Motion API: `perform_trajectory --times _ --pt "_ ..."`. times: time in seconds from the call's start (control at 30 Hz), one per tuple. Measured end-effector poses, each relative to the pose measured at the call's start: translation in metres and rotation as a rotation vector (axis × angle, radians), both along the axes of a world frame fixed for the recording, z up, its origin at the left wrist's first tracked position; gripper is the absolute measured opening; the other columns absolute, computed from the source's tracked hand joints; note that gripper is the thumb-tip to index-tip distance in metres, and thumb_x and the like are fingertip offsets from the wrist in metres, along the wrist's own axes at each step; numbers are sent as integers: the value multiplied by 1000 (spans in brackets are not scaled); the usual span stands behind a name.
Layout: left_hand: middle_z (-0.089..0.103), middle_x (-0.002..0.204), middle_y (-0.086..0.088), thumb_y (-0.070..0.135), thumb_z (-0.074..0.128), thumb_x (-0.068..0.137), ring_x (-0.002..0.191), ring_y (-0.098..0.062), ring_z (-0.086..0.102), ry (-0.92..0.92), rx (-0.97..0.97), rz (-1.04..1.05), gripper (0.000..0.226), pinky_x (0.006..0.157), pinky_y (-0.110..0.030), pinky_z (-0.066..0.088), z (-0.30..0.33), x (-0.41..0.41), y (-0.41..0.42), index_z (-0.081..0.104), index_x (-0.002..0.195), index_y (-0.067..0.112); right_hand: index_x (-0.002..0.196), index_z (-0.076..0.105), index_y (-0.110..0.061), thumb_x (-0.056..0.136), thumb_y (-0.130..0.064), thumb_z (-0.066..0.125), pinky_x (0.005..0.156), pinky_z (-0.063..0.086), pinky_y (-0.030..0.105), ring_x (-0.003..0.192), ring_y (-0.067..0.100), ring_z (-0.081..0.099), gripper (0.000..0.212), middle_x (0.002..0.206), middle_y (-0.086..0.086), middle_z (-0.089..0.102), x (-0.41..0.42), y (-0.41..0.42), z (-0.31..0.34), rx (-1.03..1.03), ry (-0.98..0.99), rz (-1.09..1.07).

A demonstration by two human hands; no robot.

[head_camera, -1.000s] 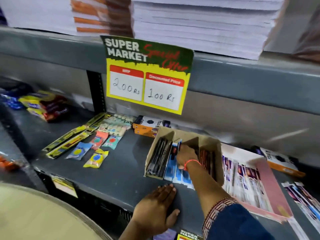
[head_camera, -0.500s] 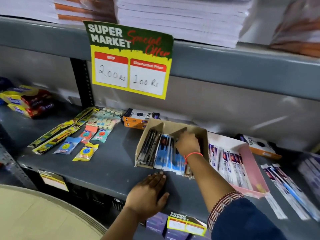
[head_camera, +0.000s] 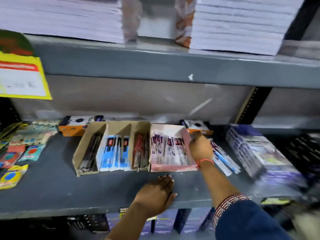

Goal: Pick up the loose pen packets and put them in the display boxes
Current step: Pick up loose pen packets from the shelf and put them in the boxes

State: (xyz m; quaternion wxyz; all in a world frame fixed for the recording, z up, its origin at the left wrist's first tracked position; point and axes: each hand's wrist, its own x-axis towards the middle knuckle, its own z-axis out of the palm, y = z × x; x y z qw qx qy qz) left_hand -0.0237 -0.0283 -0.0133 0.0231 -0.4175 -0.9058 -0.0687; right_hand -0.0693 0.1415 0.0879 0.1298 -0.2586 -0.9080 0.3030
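A brown cardboard display box [head_camera: 119, 124] with three compartments stands on the grey shelf. It holds dark pens on the left, blue pen packets [head_camera: 114, 153] in the middle and red pens on the right. A pink display box [head_camera: 173, 168] of purple-and-white packets sits against its right side. Loose pen packets [head_camera: 225, 161] lie fanned on the shelf just right of the pink box. My right hand [head_camera: 200, 148] hovers over the pink box's right wall, fingers curled near its far corner, partly covering the loose packets. My left hand [head_camera: 155, 193] rests flat on the shelf's front edge.
Blurred stacks of blue-and-white packs [head_camera: 251, 149] fill the right of the shelf. Orange-and-white boxes [head_camera: 76, 126] stand at the back. Small coloured stationery packets [head_camera: 12, 175] lie at the left. A yellow price sign [head_camera: 20, 75] hangs from the upper shelf, which carries paper stacks [head_camera: 69, 14].
My right hand has left the brown box's compartments and moved right, to the pink box's right side. The view has swung right. My left hand stays on the shelf edge.
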Motion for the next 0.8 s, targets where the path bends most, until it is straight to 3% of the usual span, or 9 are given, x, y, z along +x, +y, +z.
perform_trajectory --times 0.1,0.23,0.37,0.5,0.63,0.73,0.8 --pt "24 154 -10 52 -4 86 139 -22 23 -21 -19 -63 84 110 -31 21 0 1 29 30 147 6 121 57 -6 86 -7 45 89 48 45 112 42 58 38 121 26 62 13 40 -11 32 -106 -92" --pt "48 139 -14 46 17 93 125 -27 47 -57 34 -116 69 104 -37 33 -2 0 52 53 132 2 116 56 1 83 -3 43 92 47 44 115 41 56 37 121 27 61 20 79 -28 82 -255 -150" --pt "66 118 -5 45 4 101 106 -18 62 -42 18 -131 75 90 -29 47 -5 -5 56 70 112 10 122 54 1 87 -4 41 96 48 47 121 38 51 38 126 23 59 15 96 -37 156 -371 -135" --pt "41 144 -11 56 -6 94 131 -23 40 22 31 -102 86 108 -32 14 -6 -5 56 47 138 5 126 53 -1 89 -3 40 96 49 45 116 35 58 40 125 20 61 7 102 -40 193 -430 -162" --pt "29 151 -10 56 -2 90 137 -23 28 31 4 -104 83 109 -29 4 -6 -5 56 35 145 5 120 59 1 91 -7 43 96 47 40 116 34 59 34 125 20 63 -4 113 -35 119 -466 -154" --pt "44 142 -12 52 5 95 128 -23 43 5 30 -102 77 108 -33 20 -7 -5 57 49 136 4 90 68 4 86 -8 53 93 48 37 110 33 62 19 119 22 65 -9 123 -33 72 -542 -72" --pt "58 129 -9 49 3 99 117 -21 55 -45 2 -94 76 101 -33 34 -8 -6 56 62 124 7 99 68 5 83 -5 56 92 49 37 109 33 62 22 119 21 65 -10 127 -34 57 -573 -42"
